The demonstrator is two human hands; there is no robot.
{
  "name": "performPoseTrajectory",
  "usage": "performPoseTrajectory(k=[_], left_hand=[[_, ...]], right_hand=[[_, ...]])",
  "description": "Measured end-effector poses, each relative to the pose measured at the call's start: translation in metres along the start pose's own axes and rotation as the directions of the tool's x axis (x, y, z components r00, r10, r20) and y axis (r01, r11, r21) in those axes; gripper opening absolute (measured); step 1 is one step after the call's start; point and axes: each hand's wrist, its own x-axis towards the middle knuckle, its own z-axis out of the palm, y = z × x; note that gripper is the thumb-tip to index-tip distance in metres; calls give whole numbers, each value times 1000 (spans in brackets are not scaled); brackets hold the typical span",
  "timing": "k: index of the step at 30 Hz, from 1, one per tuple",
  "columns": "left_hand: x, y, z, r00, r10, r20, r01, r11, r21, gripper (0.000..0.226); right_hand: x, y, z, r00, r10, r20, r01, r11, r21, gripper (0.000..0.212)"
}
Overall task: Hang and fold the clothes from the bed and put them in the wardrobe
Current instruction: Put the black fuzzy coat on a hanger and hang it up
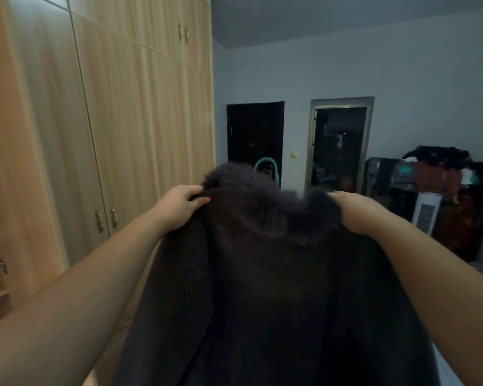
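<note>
Left hand: our left hand (182, 206) grips the left shoulder of the garment, thumb on the near side, fingers curled over the top edge.
Garment: a dark grey fuzzy sweater (276, 274), held up in the air between our two hands at mid-frame; a furry collar along the top, a coarser knit panel showing down its left edge; it hangs below the lower edge of the view.
Right hand: our right hand (356, 211) clamps the right shoulder of the sweater, fingers folded over the cloth.
Wardrobe: a light wooden wardrobe (109, 107) fills the left side, its doors closed, small metal handles (106, 220) low down, just left of our left forearm.
Beyond the sweater: a dark door (254, 135) and an open doorway (339, 143) in the far wall; a teal hoop (265, 164) peeks over the collar.
Right edge: a rack piled with dark and reddish clothes (441, 174), a white appliance (427, 213) before it.
Open room: the sweater blocks our view of the floor ahead; bare wall shows above the doors.
</note>
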Motion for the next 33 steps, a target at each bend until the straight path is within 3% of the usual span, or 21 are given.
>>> performPoseTrajectory(k=[2, 7, 11, 12, 14, 15, 16, 17, 19, 21, 22, 24, 26, 28, 30, 32, 33], left_hand=[[1, 9, 11, 998, 42, 37, -43, 998, 38, 25], [-7, 19, 25, 980, -14, 198, 3, 998, 57, 97], [-10, 17, 14, 950, -76, 304, 166, 945, -282, 109], [-10, 21, 14, 945, -64, 322, 156, 951, -268, 108], [-7, 26, 17, 942, -9, 335, 12, 1000, -7, 86], [-4, 27, 22, 957, 38, 288, -81, 987, 138, 59], [-3, 27, 27, 979, 62, 194, -105, 970, 220, 27], [-1, 26, 28, 994, 61, 92, -80, 972, 222, 12], [3, 22, 22, 998, 6, -70, 5, 986, 166, 37], [8, 20, 12, 992, -17, -129, 40, 983, 177, 30], [11, 20, 8, 992, -14, -128, 40, 979, 201, 22], [15, 22, 2, 993, 20, -116, 6, 977, 215, 16], [18, 23, 0, 992, 62, -106, -35, 970, 240, 16], [19, 29, -2, 990, 77, -116, -49, 971, 233, 16], [20, 33, -3, 990, 83, -118, -54, 971, 234, 15], [18, 35, -5, 988, 90, -123, -57, 967, 248, 15], [16, 34, -6, 988, 92, -120, -60, 967, 246, 15]], right_hand=[[-2, -9, 2, 999, -40, -16, 41, 996, 83, 58], [-15, -18, 4, 998, 3, -59, 13, 965, 262, 49], [-19, -12, 6, 998, -4, -56, 22, 949, 314, 50], [-20, -9, 6, 998, -6, -56, 24, 946, 324, 50], [-20, -6, 3, 998, -25, -51, 42, 932, 359, 46], [-19, -7, -1, 997, -43, -59, 62, 921, 384, 44], [-19, -6, -4, 995, -52, -85, 83, 904, 420, 42], [-19, -5, -8, 991, -54, -125, 108, 870, 481, 43], [-22, 5, -15, 983, -26, -184, 144, 734, 663, 52], [-30, 17, -17, 974, 53, -220, 143, 609, 780, 60], [-34, 22, -17, 955, 123, -271, 147, 596, 789, 58], [-43, 29, -15, 858, 302, -416, 163, 608, 777, 43], [-51, 30, -9, 786, 373, -493, 151, 657, 739, 29], [-60, 24, 4, 856, 288, -429, 77, 750, 657, 28], [-66, 17, 20, 941, 194, -278, -8, 831, 556, 58], [-67, 9, 36, 968, 164, -190, -69, 902, 426, 89], [-65, 6, 40, 964, 177, -199, -94, 925, 369, 94]])
